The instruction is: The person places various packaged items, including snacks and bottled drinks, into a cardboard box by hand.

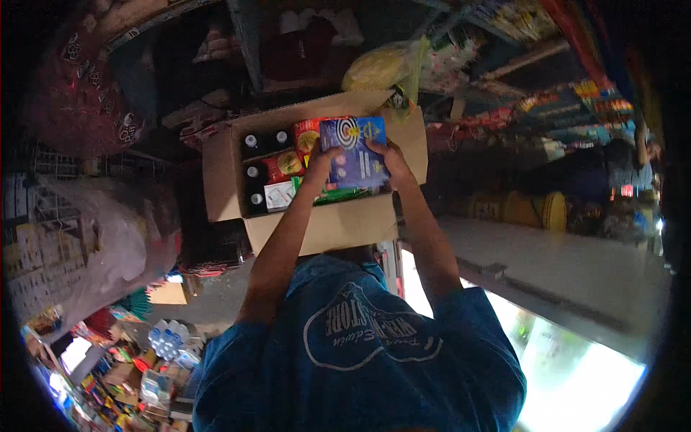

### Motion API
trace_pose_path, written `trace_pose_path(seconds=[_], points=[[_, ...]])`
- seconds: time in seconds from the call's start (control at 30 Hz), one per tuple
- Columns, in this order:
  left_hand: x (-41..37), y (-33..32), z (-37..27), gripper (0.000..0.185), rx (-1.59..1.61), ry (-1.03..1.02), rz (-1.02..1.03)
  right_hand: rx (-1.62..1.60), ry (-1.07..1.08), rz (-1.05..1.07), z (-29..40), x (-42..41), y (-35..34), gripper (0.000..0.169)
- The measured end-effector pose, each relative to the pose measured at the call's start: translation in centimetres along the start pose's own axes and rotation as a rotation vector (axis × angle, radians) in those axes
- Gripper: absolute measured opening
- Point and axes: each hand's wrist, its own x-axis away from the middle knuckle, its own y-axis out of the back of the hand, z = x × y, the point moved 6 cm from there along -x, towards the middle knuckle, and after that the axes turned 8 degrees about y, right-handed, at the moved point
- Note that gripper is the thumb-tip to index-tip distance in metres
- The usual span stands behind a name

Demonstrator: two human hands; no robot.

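An open cardboard carton (324, 227) stands before me with its flaps folded out. Over its right part I hold a flat blue box (351, 162) printed with white rings, possibly mosquito coils. My left hand (323, 164) grips its left edge, thumb on top. On its right edge is my right hand (393, 159), thumb also on the upper face. Dark bottles with white caps (251, 141) line the carton's left side. Beside them lie red food packs (283, 164), a white box (279, 195) and a green pack (348, 194). The blue box hides part of the contents.
A yellow plastic bag (378, 67) sits beyond the carton. A long grey counter (550, 259) runs along the right, with a person (626, 162) past it. Plastic-wrapped goods (124, 237) stand at left; mixed goods (146, 372) crowd the lower left.
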Motion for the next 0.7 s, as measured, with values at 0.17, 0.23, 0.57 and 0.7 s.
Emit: trace_pose_path(seconds=[0.17,0.23,0.57,0.7], points=[[-9.8,1.8,5.8,0.036,-0.041,0.033,-0.061,0.312,0.096,-0.049,-4.3,-10.3,3.8,0.050],[-10.3,2.2,7.0,0.031,-0.015,0.107,-0.205,0.242,0.114,-0.060,-4.8,-10.4,3.6,0.058],[-8.5,-1.3,7.5,0.060,0.090,-0.151,-0.172,1.410,0.694,-0.170,-2.9,-5.1,3.3,0.061],[-10.9,1.3,9.0,0.071,-0.184,-0.344,-0.146,1.736,0.576,-0.046,-1.3,-5.3,0.0,0.065]])
